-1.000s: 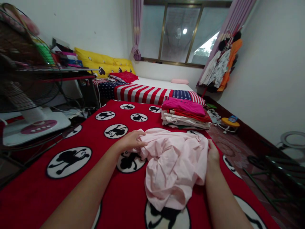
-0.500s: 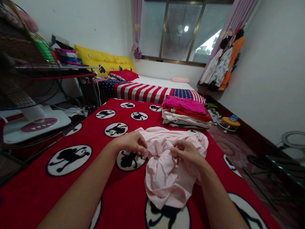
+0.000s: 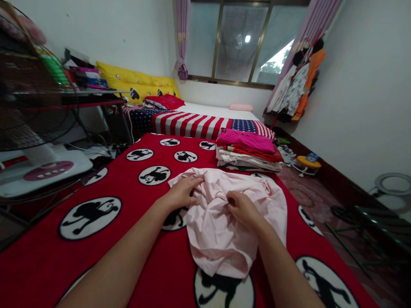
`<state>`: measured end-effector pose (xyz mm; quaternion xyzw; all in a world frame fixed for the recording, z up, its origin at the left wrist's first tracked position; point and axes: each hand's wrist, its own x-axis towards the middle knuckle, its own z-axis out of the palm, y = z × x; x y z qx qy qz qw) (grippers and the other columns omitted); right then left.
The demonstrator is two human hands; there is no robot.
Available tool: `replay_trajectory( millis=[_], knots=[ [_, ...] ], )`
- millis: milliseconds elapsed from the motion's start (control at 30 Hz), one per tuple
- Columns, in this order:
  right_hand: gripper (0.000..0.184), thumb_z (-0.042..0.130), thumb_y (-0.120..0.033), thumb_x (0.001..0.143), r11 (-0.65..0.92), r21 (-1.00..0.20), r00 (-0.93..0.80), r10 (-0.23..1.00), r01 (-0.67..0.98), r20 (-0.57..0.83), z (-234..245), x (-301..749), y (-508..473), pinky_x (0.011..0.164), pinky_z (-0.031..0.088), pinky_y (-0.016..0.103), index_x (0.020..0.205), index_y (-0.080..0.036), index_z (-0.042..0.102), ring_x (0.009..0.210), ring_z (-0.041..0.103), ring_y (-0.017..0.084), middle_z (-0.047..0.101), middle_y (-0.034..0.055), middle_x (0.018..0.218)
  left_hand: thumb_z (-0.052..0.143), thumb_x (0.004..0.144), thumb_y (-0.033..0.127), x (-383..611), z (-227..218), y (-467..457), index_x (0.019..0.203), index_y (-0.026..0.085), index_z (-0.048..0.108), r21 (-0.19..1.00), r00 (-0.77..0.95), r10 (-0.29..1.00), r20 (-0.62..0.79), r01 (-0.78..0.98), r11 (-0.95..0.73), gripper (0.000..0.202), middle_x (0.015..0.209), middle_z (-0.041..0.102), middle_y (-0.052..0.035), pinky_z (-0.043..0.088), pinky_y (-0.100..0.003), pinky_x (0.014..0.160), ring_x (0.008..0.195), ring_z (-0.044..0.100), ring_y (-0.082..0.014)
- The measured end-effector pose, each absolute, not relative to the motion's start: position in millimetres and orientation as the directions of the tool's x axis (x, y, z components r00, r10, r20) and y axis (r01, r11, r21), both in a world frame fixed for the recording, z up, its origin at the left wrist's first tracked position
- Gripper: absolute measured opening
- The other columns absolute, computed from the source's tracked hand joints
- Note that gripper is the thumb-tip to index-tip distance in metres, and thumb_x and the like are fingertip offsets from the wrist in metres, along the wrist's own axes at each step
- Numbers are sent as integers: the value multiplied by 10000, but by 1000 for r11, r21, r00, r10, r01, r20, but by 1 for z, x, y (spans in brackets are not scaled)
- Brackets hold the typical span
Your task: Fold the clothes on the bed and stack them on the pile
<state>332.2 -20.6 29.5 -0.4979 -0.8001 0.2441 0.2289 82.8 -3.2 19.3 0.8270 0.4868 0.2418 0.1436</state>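
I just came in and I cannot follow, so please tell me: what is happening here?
A person is handling a crumpled pale pink cloth on a red blanket with both hands. The left hand lies on its upper part, and the right hand grips a fold. A stack of folded clothes sits farther along the blanket.

The crumpled garment (image 3: pixel 221 231) is plain pale pink and lies on a bright red blanket (image 3: pixel 35 261) printed with white circles, each ringed in black and holding a black monkey silhouette. Near the blanket's far right corner, a folded stack (image 3: pixel 247 152) runs magenta on top, then red, then white and cream. Beyond the far edge lies a bedcover (image 3: pixel 189 125) of red and white stripes with white stars on navy. Past it are a red cushion (image 3: pixel 165 101), yellow pillows (image 3: pixel 128 81) with black prints, and a small pale pink pillow (image 3: pixel 240 107).
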Motion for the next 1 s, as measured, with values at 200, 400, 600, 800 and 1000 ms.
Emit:
replay_trajectory(
  millis=[200, 400, 600, 800, 1000],
  knots=[
    [111, 595, -266, 709, 49, -973, -451, 891, 224, -59, 45, 345, -25, 479, 368, 225, 756, -186, 535, 500, 518, 121, 572, -27, 600, 532, 669, 81, 80, 27, -3, 1041, 233, 704, 494, 352, 892, 283, 744, -451, 436, 1051, 697, -49, 461, -316, 862, 1020, 613, -244],
    [223, 673, -366, 724, 295, -855, -295, 939, 426, 177, 54, 325, -32, 526, 343, 226, 685, -183, 551, 570, 486, 108, 544, -27, 636, 595, 650, 129, 76, 20, 2, 1113, 171, 651, 488, 240, 892, 383, 767, -416, 468, 1186, 615, -91, 434, -374, 984, 1132, 539, -267],
    [486, 802, -455, 556, 597, -495, -714, 697, 631, -70, 56, 295, -73, 576, 317, 244, 936, -199, 639, 699, 555, 162, 651, 22, 855, 574, 711, 133, 73, 7, 5, 1367, 208, 448, 392, 121, 884, 452, 863, -319, 672, 1413, 395, -109, 356, -441, 1087, 1329, 360, -300],
    [93, 555, -122, 667, 632, -352, -680, 733, 691, -18, 47, 278, -82, 557, 252, 254, 733, -177, 593, 652, 518, 137, 613, 32, 760, 571, 733, 179, 66, 3, 9, 1280, 231, 549, 407, 100, 888, 448, 862, -303, 549, 1329, 493, -80, 399, -406, 1056, 1256, 451, -277],
    [123, 567, -278, 613, 225, -970, -548, 825, 88, 141, 72, 322, -56, 582, 375, 263, 708, -200, 554, 632, 495, 151, 543, -2, 687, 501, 678, 125, 60, 8, 10, 1030, 176, 692, 430, 104, 882, 459, 843, -323, 404, 1160, 642, -84, 459, -373, 953, 1102, 567, -263]
  ],
)
